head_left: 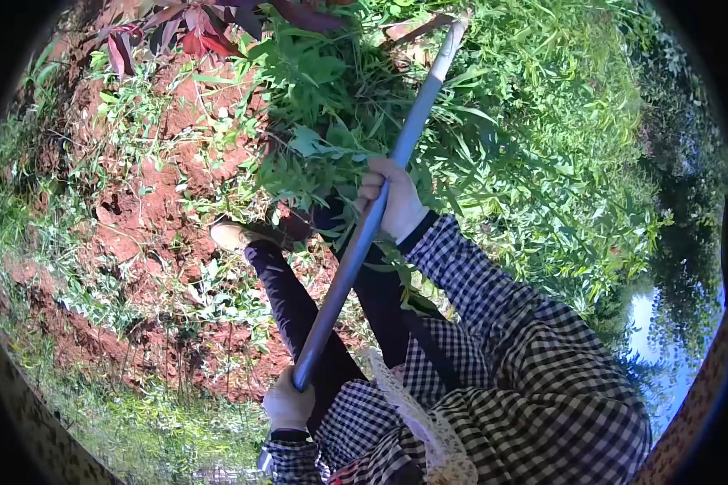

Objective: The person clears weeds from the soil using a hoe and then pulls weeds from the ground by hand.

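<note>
Right up close, a shirt [558, 380] with black and white checks, and over it a strip of lace [412, 408]. Then lots of green weeds [534, 137], up top and on the right. On the left, red dirt [154, 194] with small green plants [210, 287]. In the middle, two legs [287, 297] in dark pants [380, 311]. Next, a long hoe [352, 259]: slants across in front of the legs, from low down up to the weeds, with a brown head [419, 31] at the far end. At the top left, a bunch of dark red leaves [210, 32]. Grips the hoe with both hands: right hand [396, 202] curled tight around the middle, left hand [289, 402] clenched around the near end, fingers bent on both. Last, a tan shoe [231, 234] by the dirt.
</note>
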`<state>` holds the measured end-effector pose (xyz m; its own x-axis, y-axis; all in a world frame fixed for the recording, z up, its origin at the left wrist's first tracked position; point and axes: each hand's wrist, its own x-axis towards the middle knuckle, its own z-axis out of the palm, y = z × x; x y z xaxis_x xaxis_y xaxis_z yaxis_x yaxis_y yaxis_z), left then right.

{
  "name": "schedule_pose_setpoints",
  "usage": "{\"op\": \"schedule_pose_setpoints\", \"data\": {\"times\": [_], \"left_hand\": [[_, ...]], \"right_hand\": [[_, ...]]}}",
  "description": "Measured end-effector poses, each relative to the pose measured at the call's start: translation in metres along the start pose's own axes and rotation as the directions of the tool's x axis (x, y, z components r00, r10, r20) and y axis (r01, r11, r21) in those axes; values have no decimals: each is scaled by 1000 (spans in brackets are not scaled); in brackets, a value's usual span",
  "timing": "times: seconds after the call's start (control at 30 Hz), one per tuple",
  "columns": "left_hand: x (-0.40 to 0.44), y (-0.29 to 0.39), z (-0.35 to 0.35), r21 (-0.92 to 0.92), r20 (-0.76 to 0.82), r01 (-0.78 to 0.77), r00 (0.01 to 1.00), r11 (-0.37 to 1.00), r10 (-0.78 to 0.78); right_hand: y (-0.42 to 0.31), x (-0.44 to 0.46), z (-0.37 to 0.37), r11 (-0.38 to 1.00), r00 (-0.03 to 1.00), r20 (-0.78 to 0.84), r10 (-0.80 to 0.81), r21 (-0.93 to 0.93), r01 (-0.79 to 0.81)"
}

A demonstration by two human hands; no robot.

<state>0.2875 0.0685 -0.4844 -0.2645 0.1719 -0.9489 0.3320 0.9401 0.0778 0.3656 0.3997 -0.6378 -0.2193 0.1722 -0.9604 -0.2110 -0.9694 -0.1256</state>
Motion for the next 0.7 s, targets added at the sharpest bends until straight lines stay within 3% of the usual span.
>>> {"op": "schedule_pose_setpoints", "data": {"times": [0.07, 0.1, 0.17, 0.2, 0.3, 0.37, 0.5, 0.63, 0.7], "left_hand": [[15, 23, -11, -27, -29, 35, 999, 999, -36], [11, 21, -12, -28, -32, 41, 999, 999, -41], [-5, 7, -13, -33, -15, 94, 995, 995, -94], [-22, -15, -1, -46, 30, 153, 988, 987, -152], [-68, -61, 22, -139, 8, 166, 986, 976, -167], [-80, -63, 23, -80, 59, 222, 974, 972, -218], [-53, -47, 16, -43, 47, 142, 989, 989, -140], [-1, 3, -14, -10, -27, 60, 998, 998, -60], [1, 6, -21, 2, -68, 67, 995, 998, -67]], "right_hand": [[-11, 26, -1, 987, 984, 90, -152, -29, 155], [-8, 20, 24, 976, 983, -72, -166, -157, 153], [31, 33, 16, 984, 993, -113, -39, -175, 19], [55, 15, 25, 957, 981, -185, -59, -290, 3], [98, -11, 17, 956, 981, -121, 149, -237, -175], [105, -22, 15, 951, 968, -126, 218, -196, -240], [70, -22, 20, 977, 978, -178, 110, -159, -139], [11, 9, 18, 1000, 1000, 30, 5, -11, -5], [12, 13, 28, 997, 998, 17, -55, -61, 56]]}}
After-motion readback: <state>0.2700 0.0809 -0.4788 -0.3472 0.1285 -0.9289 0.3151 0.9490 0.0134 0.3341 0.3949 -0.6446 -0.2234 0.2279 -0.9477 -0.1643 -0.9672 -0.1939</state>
